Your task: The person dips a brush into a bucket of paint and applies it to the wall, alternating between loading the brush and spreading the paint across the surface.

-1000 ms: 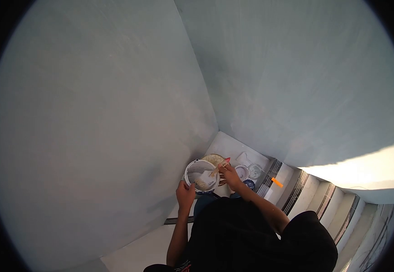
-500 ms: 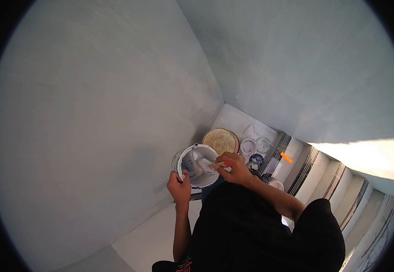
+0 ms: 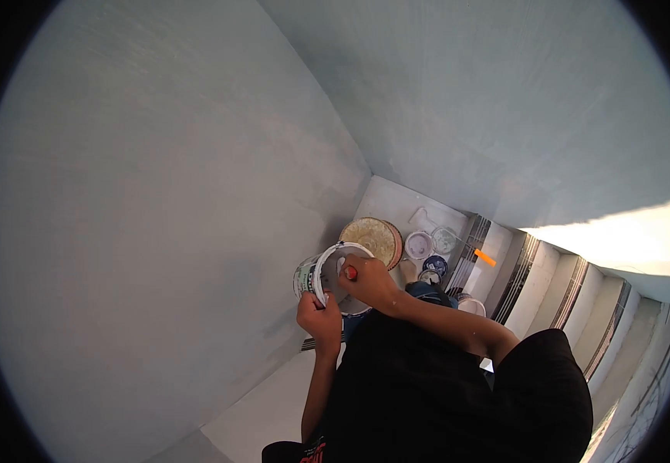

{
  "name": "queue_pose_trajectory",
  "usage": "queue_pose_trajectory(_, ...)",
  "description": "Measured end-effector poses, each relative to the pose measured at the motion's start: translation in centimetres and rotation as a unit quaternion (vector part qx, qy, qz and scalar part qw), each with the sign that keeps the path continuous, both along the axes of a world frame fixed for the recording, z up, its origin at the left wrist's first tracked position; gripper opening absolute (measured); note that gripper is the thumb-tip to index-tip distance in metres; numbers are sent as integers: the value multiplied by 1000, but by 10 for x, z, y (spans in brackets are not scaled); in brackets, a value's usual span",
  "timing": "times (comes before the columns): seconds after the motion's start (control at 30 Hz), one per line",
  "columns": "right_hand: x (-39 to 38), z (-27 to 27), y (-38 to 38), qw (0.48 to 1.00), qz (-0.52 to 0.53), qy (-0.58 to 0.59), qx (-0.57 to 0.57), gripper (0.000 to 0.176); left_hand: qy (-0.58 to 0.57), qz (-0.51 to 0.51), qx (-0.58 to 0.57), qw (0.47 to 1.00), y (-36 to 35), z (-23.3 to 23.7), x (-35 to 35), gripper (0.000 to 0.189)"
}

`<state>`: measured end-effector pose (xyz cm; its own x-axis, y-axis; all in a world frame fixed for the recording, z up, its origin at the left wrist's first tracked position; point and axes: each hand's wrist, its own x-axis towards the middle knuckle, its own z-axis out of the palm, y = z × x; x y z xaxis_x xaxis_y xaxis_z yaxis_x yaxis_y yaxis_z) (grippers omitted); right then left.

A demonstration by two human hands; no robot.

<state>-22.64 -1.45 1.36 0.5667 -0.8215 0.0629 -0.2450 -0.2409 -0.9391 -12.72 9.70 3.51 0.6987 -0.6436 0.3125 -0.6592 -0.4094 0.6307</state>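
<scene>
My left hand (image 3: 321, 318) grips the near-left rim of a white paint bucket (image 3: 308, 279) with a printed label, tilted toward me. My right hand (image 3: 371, 285) is closed round a paintbrush (image 3: 351, 272) over the bucket's mouth. The red end of its handle points up. The bristles are mostly hidden by my hand. Pale grey-white paint smears show on the bucket's inner wall. Just beyond the bucket stands a round container with a stained yellowish top (image 3: 369, 239).
Two small paint tubs (image 3: 420, 245) and a roller with an orange handle (image 3: 485, 257) lie on the landing. A blue-stained container (image 3: 435, 267) and a white bucket (image 3: 471, 305) are nearer. Stairs (image 3: 524, 297) descend at right. Grey walls (image 3: 157, 193) meet in a corner.
My right hand has moved left and tipped the brush down, so its white bristles no longer show clearly. The bucket is turned more on its side, and my left hand has shifted slightly right.
</scene>
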Motion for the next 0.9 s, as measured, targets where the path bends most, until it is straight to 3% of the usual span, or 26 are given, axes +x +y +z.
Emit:
queue_pose_trajectory(0.17,10,-8,5,998,38,43,19,24,14,-5,-1,1000,-5,-2,-5,34)
queue_pose_trajectory(0.6,18,-40,-1,994,84,-15,68,23,46,1,32,998,-4,-20,-6,32)
queue_pose_trajectory(0.67,10,-35,-1,991,85,-33,98,23,49,12,35,998,-3,-20,-8,34)
queue_pose_trajectory(0.87,-27,-11,-18,997,78,-6,25,25,86,52,26,995,-7,-21,-8,38)
queue_pose_trajectory(0.9,-35,-4,-22,996,65,-12,61,25,92,54,28,994,-6,-23,-7,38)
